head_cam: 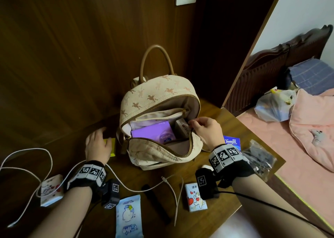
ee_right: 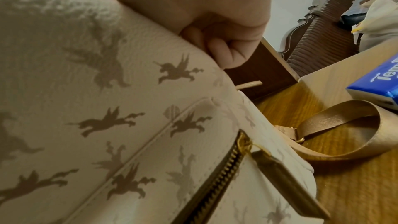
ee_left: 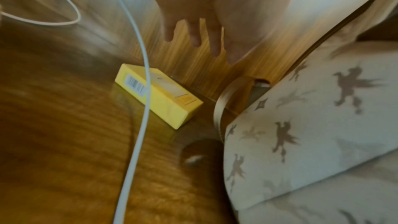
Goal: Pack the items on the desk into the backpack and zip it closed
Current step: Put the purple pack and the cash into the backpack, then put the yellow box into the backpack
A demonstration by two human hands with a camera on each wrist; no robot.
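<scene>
Backpack [head_cam: 159, 100] stands open in the middle of the desk [head_cam: 224, 122] — soft, it sags.

Near lie light tissue packs [head_cam: 196, 197] and a limp white cable [head_cam: 27, 158]; further, the right hand [head_cam: 206, 129] pinches a grey box [head_cam: 181, 127] at the mouth, and the left hand [head_cam: 97, 145], fingers spread and holding nothing, hovers over the stiff yellow box [ee_left: 159, 94] — take it by the long sides.

Wooden desk [head_cam: 226, 122]: backpack [head_cam: 155, 100], yellow box [ee_left: 159, 94], white cable [head_cam: 27, 165], 3 tissue packs.
</scene>
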